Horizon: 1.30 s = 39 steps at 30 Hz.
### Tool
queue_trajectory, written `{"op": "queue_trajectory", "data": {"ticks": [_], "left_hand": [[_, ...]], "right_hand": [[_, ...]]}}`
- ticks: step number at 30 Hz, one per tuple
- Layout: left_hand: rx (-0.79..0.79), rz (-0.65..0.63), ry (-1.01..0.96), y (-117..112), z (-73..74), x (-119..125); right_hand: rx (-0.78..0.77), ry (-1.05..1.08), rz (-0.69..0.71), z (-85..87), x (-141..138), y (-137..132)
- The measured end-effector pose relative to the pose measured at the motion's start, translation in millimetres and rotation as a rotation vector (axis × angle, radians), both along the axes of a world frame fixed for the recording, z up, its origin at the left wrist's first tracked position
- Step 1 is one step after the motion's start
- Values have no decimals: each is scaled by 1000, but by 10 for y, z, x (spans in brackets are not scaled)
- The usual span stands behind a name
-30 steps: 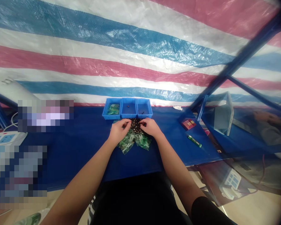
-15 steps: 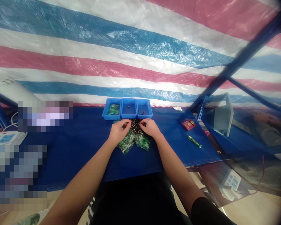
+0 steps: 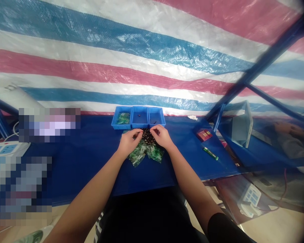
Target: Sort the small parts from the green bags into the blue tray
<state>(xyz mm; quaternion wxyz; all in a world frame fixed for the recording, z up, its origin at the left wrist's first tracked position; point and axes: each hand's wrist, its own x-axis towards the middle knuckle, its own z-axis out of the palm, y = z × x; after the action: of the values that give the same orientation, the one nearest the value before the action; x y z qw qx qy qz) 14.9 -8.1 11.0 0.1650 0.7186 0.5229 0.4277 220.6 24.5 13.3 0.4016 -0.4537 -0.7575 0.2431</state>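
Small dark parts (image 3: 147, 135) heaped mid-table on blue cloth (image 3: 91, 158), atop green bags (image 3: 142, 154), just in front of three blue bins (image 3: 138, 125). Left hand (image 3: 128, 142) and right hand (image 3: 162, 136) either side of heap, fingers curled, tips pinched into it. Can't tell whether gripping anything. Green pen (image 3: 210, 153), red box (image 3: 204, 134) off right.

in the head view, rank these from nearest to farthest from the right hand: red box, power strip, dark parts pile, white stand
From the right hand:
1. dark parts pile, at its fingertips.
2. red box, to its right.
3. white stand, farther right.
4. power strip, at the far left edge.
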Motion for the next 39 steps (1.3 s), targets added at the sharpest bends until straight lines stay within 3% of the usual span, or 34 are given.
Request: {"op": "queue_trajectory", "data": {"ticks": [9,29,39], "left_hand": [[23,-33,71,24,-15,-10],[-29,-58,76,2,47,-11],[1,-25,23,5,-10,5]], "right_hand": [[-34,-23,132,55,-101,-118],[31,28,103,19,-109,-123],[113,68,82,3,-114,-104]]}}
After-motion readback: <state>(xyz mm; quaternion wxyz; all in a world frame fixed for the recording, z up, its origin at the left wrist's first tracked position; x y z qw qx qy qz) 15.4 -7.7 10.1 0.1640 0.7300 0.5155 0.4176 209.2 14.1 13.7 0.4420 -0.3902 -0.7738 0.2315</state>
